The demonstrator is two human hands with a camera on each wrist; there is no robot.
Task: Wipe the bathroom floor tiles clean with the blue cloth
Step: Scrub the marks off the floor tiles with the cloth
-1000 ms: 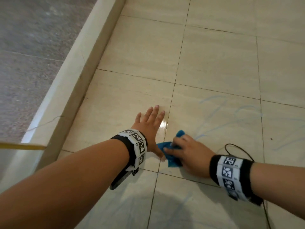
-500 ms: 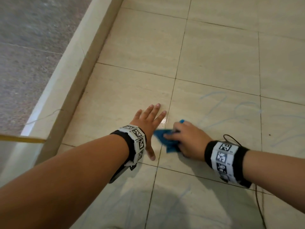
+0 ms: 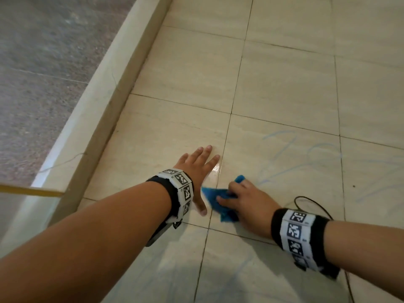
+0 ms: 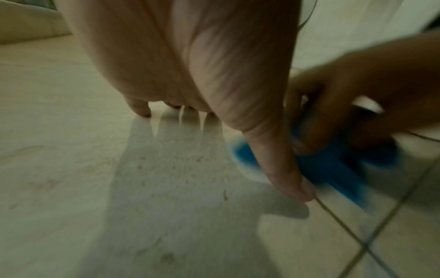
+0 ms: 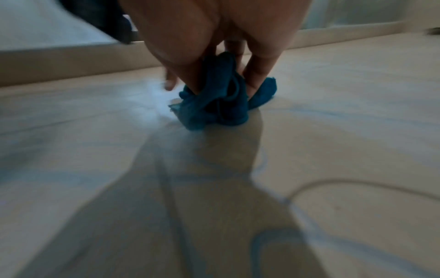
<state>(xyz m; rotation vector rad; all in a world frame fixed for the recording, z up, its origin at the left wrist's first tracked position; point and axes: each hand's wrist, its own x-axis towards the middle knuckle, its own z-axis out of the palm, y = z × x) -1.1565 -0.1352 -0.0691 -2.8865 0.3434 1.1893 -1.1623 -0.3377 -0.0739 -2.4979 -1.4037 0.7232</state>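
Observation:
A crumpled blue cloth [image 3: 215, 199] lies bunched on the beige floor tiles [image 3: 284, 88], close to a grout line. My right hand [image 3: 242, 199] grips the blue cloth [image 5: 218, 101] with curled fingers and presses it onto the floor. My left hand [image 3: 197, 169] lies flat on the tile just left of the blue cloth [image 4: 333, 165], fingers straight and spread, thumb beside the cloth's edge. Faint blue scribbled marks [image 3: 290, 154] run over the tiles to the right of the cloth and toward me.
A raised beige kerb [image 3: 105, 88] runs along the left, with a grey speckled floor [image 3: 43, 62] beyond it. A thin black cable [image 3: 312, 202] loops on the tile beside my right wrist. A yellow strip [image 3: 28, 190] crosses the left edge.
My right hand has drawn the cloth back toward me and slightly right after pushing it forward. The left hand stays flat in the same spot.

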